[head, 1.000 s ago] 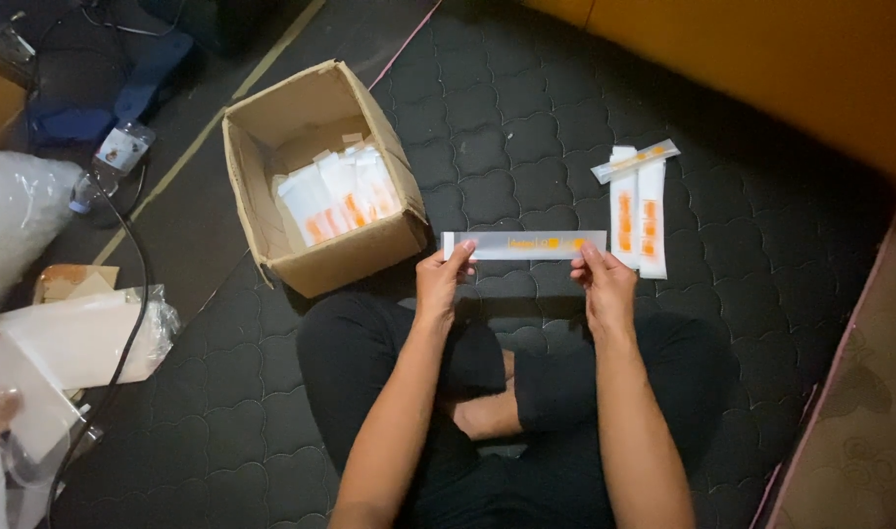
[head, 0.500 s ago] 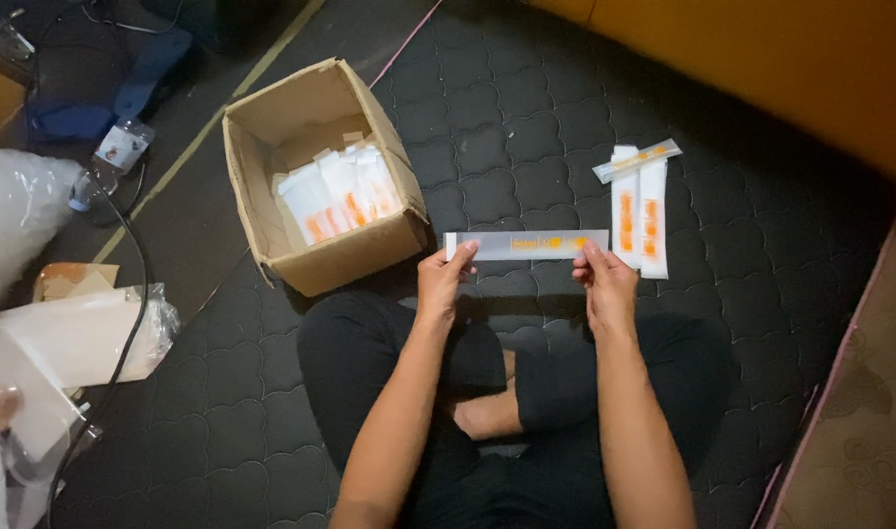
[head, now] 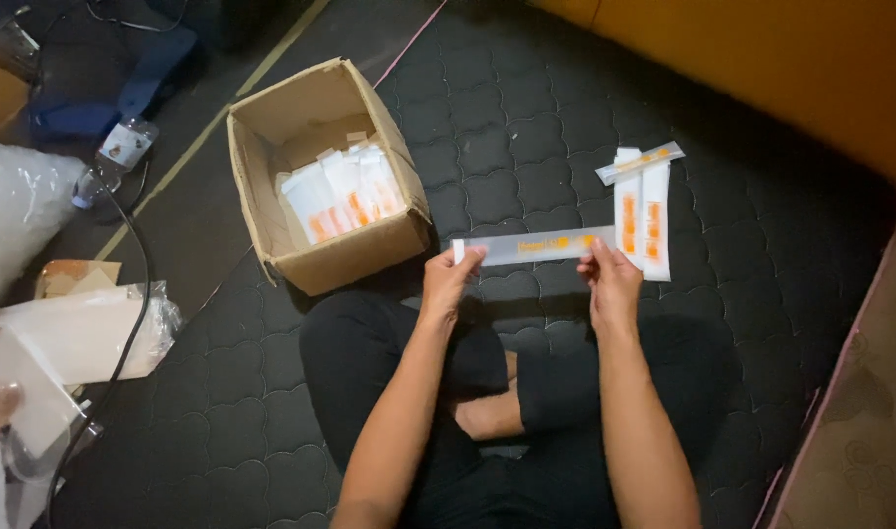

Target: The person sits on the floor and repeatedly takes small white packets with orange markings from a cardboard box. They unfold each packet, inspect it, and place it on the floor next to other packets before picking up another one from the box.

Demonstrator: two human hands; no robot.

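Glossy clear plastic sleeve (head: 536,246), matt corrugated cardboard box (head: 322,176), dark quilted matt fabric mat (head: 526,118).

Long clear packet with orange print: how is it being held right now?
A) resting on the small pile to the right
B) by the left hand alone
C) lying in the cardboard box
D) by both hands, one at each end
D: the left hand and right hand each pinch one end of the long clear packet, stretched level between them above the dark mat.
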